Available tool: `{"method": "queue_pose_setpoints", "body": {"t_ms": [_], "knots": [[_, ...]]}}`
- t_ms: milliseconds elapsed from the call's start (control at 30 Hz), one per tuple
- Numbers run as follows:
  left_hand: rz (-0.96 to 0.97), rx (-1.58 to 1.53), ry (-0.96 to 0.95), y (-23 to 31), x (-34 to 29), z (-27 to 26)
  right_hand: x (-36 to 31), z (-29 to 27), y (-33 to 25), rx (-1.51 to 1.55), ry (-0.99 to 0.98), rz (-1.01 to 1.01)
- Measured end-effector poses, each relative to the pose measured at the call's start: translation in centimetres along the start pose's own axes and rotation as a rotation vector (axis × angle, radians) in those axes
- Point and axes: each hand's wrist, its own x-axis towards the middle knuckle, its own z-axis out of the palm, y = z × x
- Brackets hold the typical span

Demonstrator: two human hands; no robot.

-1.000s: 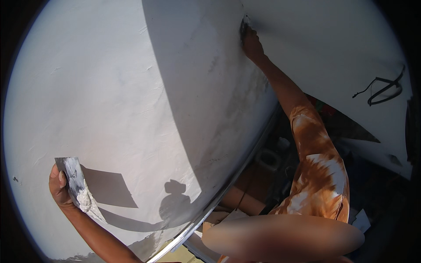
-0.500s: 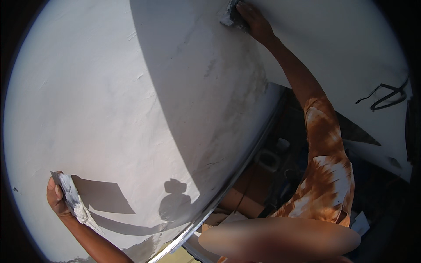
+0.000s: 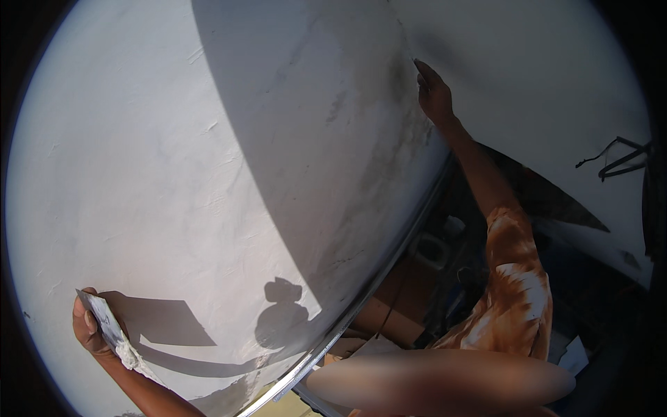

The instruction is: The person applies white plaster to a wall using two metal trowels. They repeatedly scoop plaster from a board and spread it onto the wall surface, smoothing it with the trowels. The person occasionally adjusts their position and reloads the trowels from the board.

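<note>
In my left hand (image 3: pixel 85 332) is a flat, smeared putty plate (image 3: pixel 102 318), with a lump of white putty (image 3: pixel 128 356) on its lower end. It stands out from the sunlit lower left of a large white plastered wall (image 3: pixel 160 181). My right arm reaches up to the corner where this wall meets another white surface (image 3: pixel 535 83). There my right hand (image 3: pixel 435 97) grips a putty knife (image 3: pixel 417 64); only a thin dark edge of it shows, and the fingers hide the rest. Grey, damp-looking patches mark the wall near this hand.
A shiny metal edge strip (image 3: pixel 333 333) runs along the wall's lower right border. Below lie a brown cardboard box (image 3: pixel 396 302) and a pale ring-shaped object (image 3: pixel 429 251) in shade. Dark looped cable (image 3: pixel 625 161) hangs from the right surface. A shadow (image 3: pixel 281 316) falls on the wall.
My right hand has come down and right along the corner, and its knife, seen broadside before, is now edge-on. My left hand and plate have shifted only slightly lower.
</note>
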Motion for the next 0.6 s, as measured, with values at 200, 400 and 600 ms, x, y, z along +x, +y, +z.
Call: {"method": "queue_pose_setpoints", "body": {"t_ms": [200,400,600], "knots": [[0.053,-0.004,0.011,-0.4,0.3,0.2,13.9,-2.5,-5.4,-0.188,0.172,-0.617],[0.012,-0.100,-0.011,-0.3,0.2,0.8,12.3,0.4,-1.4,-0.318,0.045,-0.578],[0.029,-0.051,-0.009,-0.2,-0.2,0.5,0.1,3.6,4.6,-0.310,-0.182,-0.282]]}}
